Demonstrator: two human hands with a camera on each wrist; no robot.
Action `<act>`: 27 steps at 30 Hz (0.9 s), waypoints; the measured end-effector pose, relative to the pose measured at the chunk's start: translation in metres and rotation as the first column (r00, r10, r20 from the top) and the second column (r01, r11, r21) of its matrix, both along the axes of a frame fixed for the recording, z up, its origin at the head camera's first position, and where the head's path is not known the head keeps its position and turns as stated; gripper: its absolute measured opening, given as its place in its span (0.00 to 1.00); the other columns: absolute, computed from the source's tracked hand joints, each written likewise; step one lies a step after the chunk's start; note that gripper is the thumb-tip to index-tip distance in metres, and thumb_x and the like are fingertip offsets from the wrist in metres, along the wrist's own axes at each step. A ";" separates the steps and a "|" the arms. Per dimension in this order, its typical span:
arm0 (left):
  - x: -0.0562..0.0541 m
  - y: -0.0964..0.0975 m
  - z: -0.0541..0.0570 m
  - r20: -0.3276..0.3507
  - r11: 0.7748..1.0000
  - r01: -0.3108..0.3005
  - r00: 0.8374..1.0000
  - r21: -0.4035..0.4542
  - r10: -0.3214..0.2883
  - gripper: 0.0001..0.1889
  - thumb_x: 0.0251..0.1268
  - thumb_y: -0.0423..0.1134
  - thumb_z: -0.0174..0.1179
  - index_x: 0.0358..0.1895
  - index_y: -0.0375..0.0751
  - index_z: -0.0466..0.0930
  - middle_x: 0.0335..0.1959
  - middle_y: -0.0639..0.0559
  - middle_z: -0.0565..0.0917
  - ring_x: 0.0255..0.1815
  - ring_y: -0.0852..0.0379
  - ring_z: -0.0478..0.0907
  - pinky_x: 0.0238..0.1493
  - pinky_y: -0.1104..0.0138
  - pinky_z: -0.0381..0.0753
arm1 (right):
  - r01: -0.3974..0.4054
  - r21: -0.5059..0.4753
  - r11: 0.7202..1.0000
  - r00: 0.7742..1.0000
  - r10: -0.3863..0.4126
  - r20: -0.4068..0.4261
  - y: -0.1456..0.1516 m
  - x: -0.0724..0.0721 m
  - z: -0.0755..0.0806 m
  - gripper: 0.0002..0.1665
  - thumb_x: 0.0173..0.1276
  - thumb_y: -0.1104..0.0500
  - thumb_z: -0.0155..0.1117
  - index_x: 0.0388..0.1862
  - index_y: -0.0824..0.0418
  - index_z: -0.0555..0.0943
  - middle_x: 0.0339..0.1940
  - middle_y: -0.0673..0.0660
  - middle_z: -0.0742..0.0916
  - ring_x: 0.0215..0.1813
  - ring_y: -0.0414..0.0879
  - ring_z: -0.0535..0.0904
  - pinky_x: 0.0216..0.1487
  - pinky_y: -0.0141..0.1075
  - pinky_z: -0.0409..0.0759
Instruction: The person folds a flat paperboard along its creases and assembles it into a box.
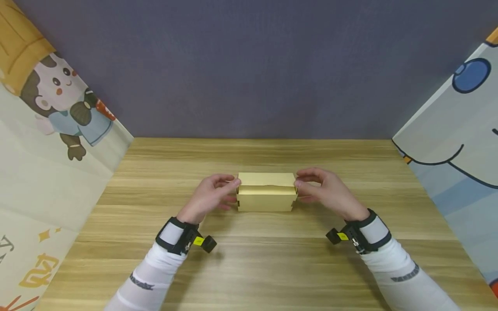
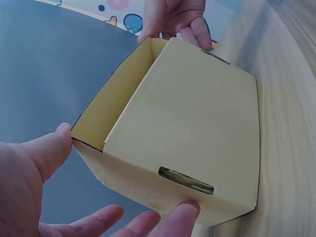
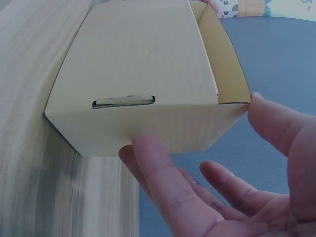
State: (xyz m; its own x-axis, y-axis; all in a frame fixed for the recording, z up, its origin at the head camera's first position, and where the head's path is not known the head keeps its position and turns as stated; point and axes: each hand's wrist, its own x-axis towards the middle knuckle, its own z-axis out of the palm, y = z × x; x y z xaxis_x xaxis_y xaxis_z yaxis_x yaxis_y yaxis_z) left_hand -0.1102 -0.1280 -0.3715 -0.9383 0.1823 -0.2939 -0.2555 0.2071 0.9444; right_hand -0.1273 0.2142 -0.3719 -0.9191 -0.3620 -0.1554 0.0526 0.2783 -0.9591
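Note:
A pale yellow cardboard box (image 1: 266, 203) stands on the table in the head view. Its lid (image 1: 266, 179) lies over the top, with a folded edge running along the front. Both wrist views show a gap between the lid edge and the front wall (image 2: 192, 113), which has a slot near each end. My left hand (image 1: 210, 193) is at the left end, thumb on the upper corner and one fingertip against the end wall below. At the right end, my right hand (image 1: 324, 190) mirrors this, thumb touching the upper corner, fingers loosely extended beside the end wall (image 3: 118, 128).
The wood-grain table (image 1: 268, 263) reaches back to a dark blue-grey wall (image 1: 264, 69). Pale panels with cartoon prints flank it, one on the left (image 1: 43, 172) and one on the right (image 1: 439, 129). A camera strap (image 1: 183, 236) circles each wrist.

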 end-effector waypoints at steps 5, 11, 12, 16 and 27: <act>0.001 -0.001 -0.003 0.014 1.000 0.013 1.000 0.002 -0.013 0.32 0.75 0.51 0.67 0.73 0.35 0.73 0.64 0.35 0.80 0.53 0.39 0.87 0.52 0.48 0.89 | 0.000 0.007 1.000 1.000 0.000 0.016 0.000 0.001 -0.002 0.38 0.77 0.52 0.71 0.75 0.71 0.70 0.71 0.70 0.77 0.59 0.60 0.85 0.54 0.49 0.89; 0.003 -0.002 -0.005 0.027 0.999 0.039 0.999 -0.002 -0.039 0.32 0.76 0.50 0.67 0.73 0.34 0.73 0.65 0.35 0.81 0.54 0.40 0.87 0.51 0.49 0.89 | 0.003 0.016 1.000 0.999 -0.004 0.038 0.000 0.003 -0.006 0.39 0.76 0.51 0.72 0.75 0.70 0.70 0.72 0.70 0.76 0.58 0.60 0.86 0.52 0.48 0.89; 0.003 -0.002 -0.006 0.027 0.999 0.041 0.999 -0.003 -0.041 0.32 0.76 0.50 0.67 0.73 0.34 0.73 0.65 0.36 0.81 0.53 0.41 0.87 0.51 0.49 0.89 | 0.002 0.016 1.000 0.999 -0.003 0.040 0.000 0.003 -0.006 0.39 0.76 0.51 0.72 0.75 0.71 0.70 0.72 0.70 0.76 0.58 0.60 0.86 0.52 0.48 0.89; 0.004 -0.001 -0.006 0.033 0.999 0.043 0.999 -0.002 -0.043 0.31 0.76 0.49 0.67 0.72 0.32 0.75 0.65 0.36 0.82 0.52 0.41 0.87 0.51 0.49 0.89 | -0.003 0.011 1.000 0.999 0.003 0.043 0.000 0.004 -0.009 0.39 0.77 0.52 0.71 0.76 0.72 0.69 0.72 0.72 0.76 0.59 0.62 0.86 0.52 0.48 0.89; 0.005 -0.001 -0.007 0.026 0.999 0.046 0.999 0.005 -0.046 0.29 0.77 0.45 0.67 0.71 0.31 0.76 0.63 0.38 0.84 0.52 0.40 0.88 0.51 0.49 0.89 | -0.024 0.035 0.999 0.999 0.023 0.037 -0.001 0.004 -0.012 0.39 0.78 0.52 0.70 0.77 0.72 0.70 0.69 0.73 0.80 0.58 0.64 0.86 0.50 0.48 0.90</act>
State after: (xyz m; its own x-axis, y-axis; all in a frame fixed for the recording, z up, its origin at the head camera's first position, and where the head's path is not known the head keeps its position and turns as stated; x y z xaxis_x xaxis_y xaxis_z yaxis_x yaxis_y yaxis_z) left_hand -0.1054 -0.1292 -0.3785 -0.9209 0.2267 -0.3170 -0.2702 0.2148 0.9385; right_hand -0.1234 0.2136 -0.3841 -0.9041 -0.3768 -0.2016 0.0801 0.3140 -0.9460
